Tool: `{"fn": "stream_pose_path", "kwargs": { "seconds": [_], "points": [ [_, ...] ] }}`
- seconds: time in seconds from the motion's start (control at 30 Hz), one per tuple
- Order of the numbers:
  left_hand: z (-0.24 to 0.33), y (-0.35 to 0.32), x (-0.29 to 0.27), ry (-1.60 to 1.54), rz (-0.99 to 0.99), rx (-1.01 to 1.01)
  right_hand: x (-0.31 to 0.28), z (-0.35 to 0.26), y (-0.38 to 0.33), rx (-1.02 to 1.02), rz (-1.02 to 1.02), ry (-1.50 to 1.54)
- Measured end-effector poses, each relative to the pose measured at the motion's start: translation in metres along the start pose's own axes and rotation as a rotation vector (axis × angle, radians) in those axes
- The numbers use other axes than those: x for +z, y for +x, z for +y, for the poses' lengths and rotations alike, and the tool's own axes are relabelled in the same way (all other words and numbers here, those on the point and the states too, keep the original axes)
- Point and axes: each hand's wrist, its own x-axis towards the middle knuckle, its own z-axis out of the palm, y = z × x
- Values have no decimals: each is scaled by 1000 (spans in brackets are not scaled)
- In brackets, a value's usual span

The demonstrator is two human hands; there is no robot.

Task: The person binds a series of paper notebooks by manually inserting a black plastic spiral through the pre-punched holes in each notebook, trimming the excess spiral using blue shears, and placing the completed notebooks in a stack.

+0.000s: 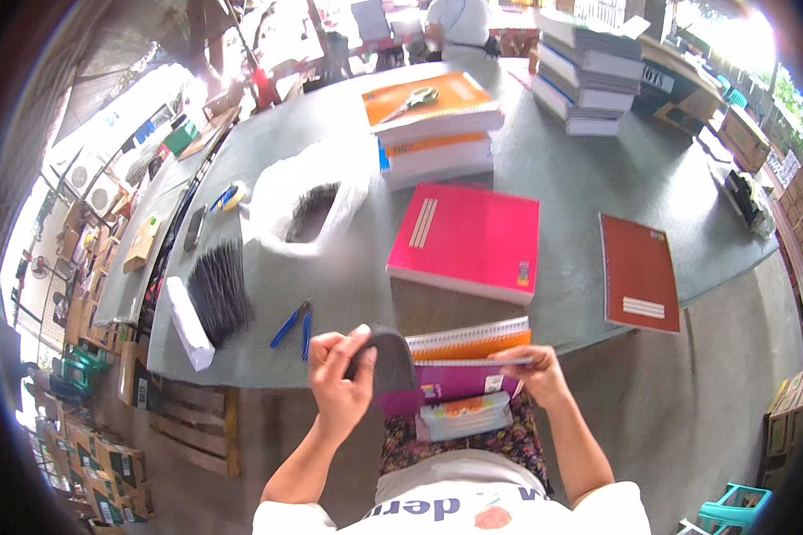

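My left hand [343,374] is closed on a dark grey, rounded flat piece [389,361] beside a purple-covered notebook [464,382]; whether the two are joined, I cannot tell. Fingers of my right hand [537,373] grip the notebook's right edge. Behind its purple cover shows an orange spiral-bound notebook [491,343], partly hidden. A pale blue and white soft packet [464,416] lies against the purple cover, near my lap. Just past these, on the table, rests a pink notebook stack [473,236]. Blue-handled pliers [293,328] lie left of my left hand.
On the green table [348,294] are a white bag [272,201] with black strands, a bundle of black strands [219,290] and a brown notebook [635,267]. Scissors [412,102] top an orange notebook stack [437,125]. Paper stacks [589,80] stand far right.
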Motion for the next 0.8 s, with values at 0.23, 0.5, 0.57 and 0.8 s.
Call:
{"fn": "stream_pose_path", "kwargs": {
  "seconds": [0.23,0.5,0.57,0.8],
  "points": [
    [16,14,12,1,34,66,3,-3,-2,121,65,-39],
    [16,7,26,87,25,45,9,-13,-7,98,99,-79],
    [17,5,29,32,-559,288,12,-13,-9,127,216,-121],
    [33,5,39,48,-323,244,20,-12,-11,30,253,36]
  ]
}}
